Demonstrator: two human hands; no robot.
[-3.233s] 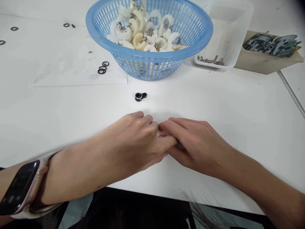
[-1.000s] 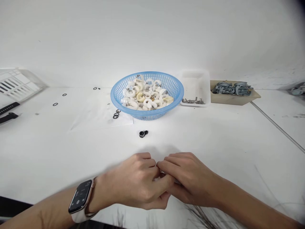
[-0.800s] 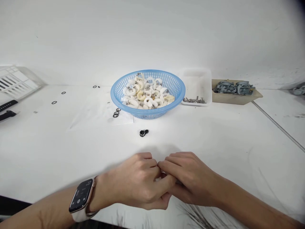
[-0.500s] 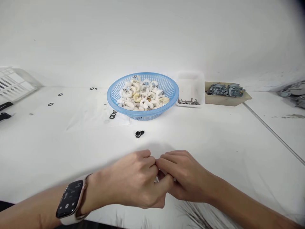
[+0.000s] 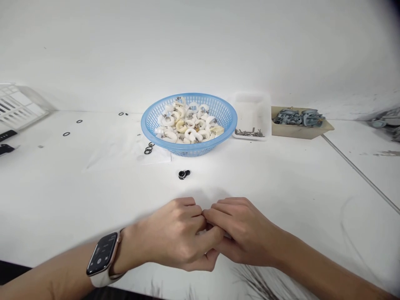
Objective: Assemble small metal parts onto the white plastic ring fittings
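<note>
My left hand [image 5: 184, 235], with a watch [image 5: 103, 254] on its wrist, is closed, its fingers curled against those of my right hand [image 5: 242, 229]. My right hand is closed as well, its fingertips meeting the left ones. Whatever they pinch between them is hidden by the fingers; only a small pale bit shows in the gap. On the table just beyond the hands lies a small black ring-shaped part [image 5: 183, 174]. Behind it stands a blue plastic basket [image 5: 229, 133] filled with white curved plastic pieces [image 5: 190, 129] that carry small metal bits.
Right of the basket, a white tray [image 5: 251, 104] holds thin metal pins. Beside it, a beige bin [image 5: 296, 132] contains grey metal parts [image 5: 300, 118]. Black rubber rings [image 5: 148, 149] lie left of the basket, some on a clear plastic bag [image 5: 115, 156]. A white slatted basket [image 5: 23, 112] stands far left.
My left wrist and watch have shifted slightly right and up. The fingers of both hands have moved a little but stay together. The view has shifted slightly.
</note>
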